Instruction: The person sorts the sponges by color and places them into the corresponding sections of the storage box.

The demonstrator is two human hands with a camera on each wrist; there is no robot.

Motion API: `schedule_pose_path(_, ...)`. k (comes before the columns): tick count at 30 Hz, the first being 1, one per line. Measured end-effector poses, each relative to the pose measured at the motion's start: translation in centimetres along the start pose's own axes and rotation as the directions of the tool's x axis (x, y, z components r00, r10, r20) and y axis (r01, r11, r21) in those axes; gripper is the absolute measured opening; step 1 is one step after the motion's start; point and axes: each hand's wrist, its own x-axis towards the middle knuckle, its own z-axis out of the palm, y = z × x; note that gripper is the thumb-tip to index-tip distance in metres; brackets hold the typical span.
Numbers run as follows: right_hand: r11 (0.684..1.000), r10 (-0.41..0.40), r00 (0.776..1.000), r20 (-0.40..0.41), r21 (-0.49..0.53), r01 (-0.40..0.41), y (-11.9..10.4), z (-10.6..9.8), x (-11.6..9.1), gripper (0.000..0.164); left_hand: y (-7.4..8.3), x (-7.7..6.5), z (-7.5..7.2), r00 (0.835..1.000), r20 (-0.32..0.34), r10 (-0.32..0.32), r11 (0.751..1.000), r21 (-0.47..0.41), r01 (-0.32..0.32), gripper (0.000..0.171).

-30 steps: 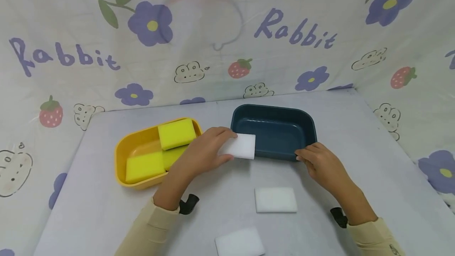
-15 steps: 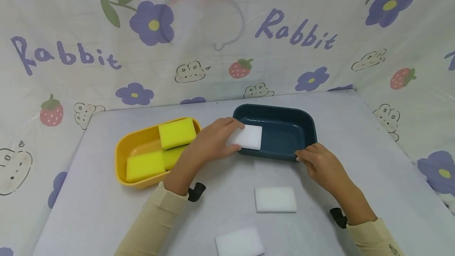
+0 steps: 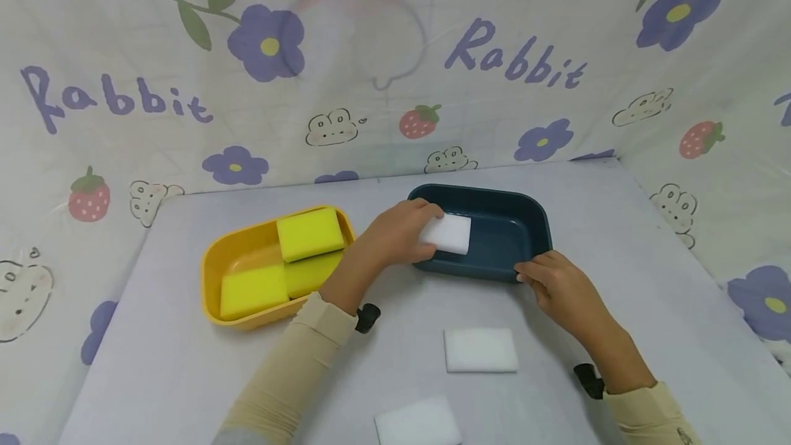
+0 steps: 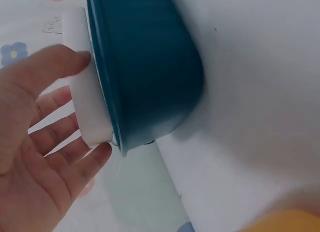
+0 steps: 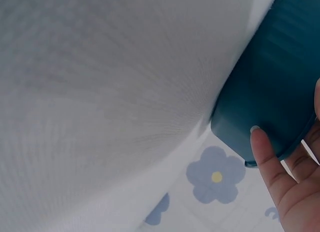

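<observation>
My left hand [image 3: 398, 232] pinches a white sponge block [image 3: 454, 233] between thumb and fingers, over the left part of a dark teal bin [image 3: 497, 242]. In the left wrist view the sponge [image 4: 86, 101] sits level with the bin's rim, thumb on its near side and fingers on the far side. My right hand [image 3: 559, 287] grips the bin's near right corner by the rim. The right wrist view has one finger of that hand [image 5: 295, 187] lying against the bin's outer wall [image 5: 270, 96]. Only bare floor shows in the rest of the bin.
A yellow bin [image 3: 213, 273] holding three yellow sponges [image 3: 253, 290] stands to the left, partly behind my left forearm. Two more white sponges lie on the white table, one in front of the teal bin [image 3: 480, 350] and one at the near edge [image 3: 419, 423]. A printed curtain [image 3: 371, 53] hangs behind.
My left hand has carried the white sponge right and away from me, from the teal bin's near left edge to over its inside. The right hand stays at the rim.
</observation>
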Motion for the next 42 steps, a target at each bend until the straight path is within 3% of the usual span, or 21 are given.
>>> schedule_pose_path(10, 1.000, -0.002, 1.000, 0.003, 0.000, 0.002, 0.3, 0.2, -0.1, 0.019, 0.9, 1.4, 0.9, 0.995, 0.085, -0.050, 0.998, 0.053, 0.046, 0.050)
schedule_pose_path(22, 1.000, -0.013, 1.000, -0.007, 0.003, 0.013, 0.1, 0.0, 0.0, 0.021, 1.0, 2.6, 1.4, 0.989, 0.133, -0.068, 0.987, 0.153, 0.047, 0.030)
schedule_pose_path(42, 0.998, -0.057, 0.997, -0.060, 0.006, 0.057, 0.5, 0.3, -0.2, 0.022, 1.9, 4.0, 1.3, 0.956, 0.263, -0.129, 0.970, 0.236, 0.066, 0.011)
